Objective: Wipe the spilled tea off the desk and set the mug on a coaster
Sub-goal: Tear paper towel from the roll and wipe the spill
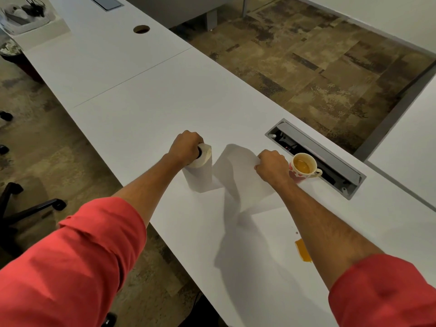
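Note:
A white paper towel roll (200, 171) stands upright on the white desk (132, 109), and my left hand (186, 146) grips its top. A long paper towel sheet (238, 175) hangs off the roll to the right, with my right hand (271, 164) closed on its upper edge. Just right of that hand stands a white mug with red hearts (304, 167), holding amber tea. An orange-brown puddle of spilled tea (303, 250) lies on the desk near my right forearm, which partly hides it. I see no coaster.
An open grey cable box (325, 156) is sunk into the desk right behind the mug. A round cable hole (141, 29) lies far back. Office chair bases (26, 208) stand on the carpet at left. A tray of clutter (23, 17) sits at top left.

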